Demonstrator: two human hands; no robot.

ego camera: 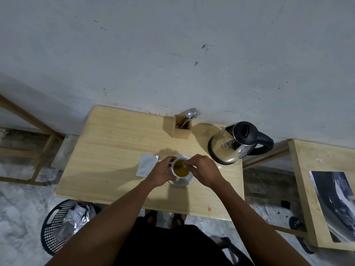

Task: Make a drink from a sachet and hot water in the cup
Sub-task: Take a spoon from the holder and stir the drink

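Observation:
A white cup [180,168] full of yellow-brown liquid stands on a white saucer [184,182] in the middle of the wooden table [115,150]. My left hand [160,174] wraps the cup's left side and handle. My right hand [204,169] pinches a thin spoon [185,165] whose end dips into the liquid. A silver sachet [147,164] lies flat on the table just left of the cup, partly behind my left hand. A steel kettle [233,144] with a black lid and handle stands at the right rear.
A wooden holder [181,127] with spoons and a fork stands at the table's back edge by the wall. A black basket [61,225] with silver wrappers sits on the floor at the left. A second table [307,169] with a printed sheet is at the right.

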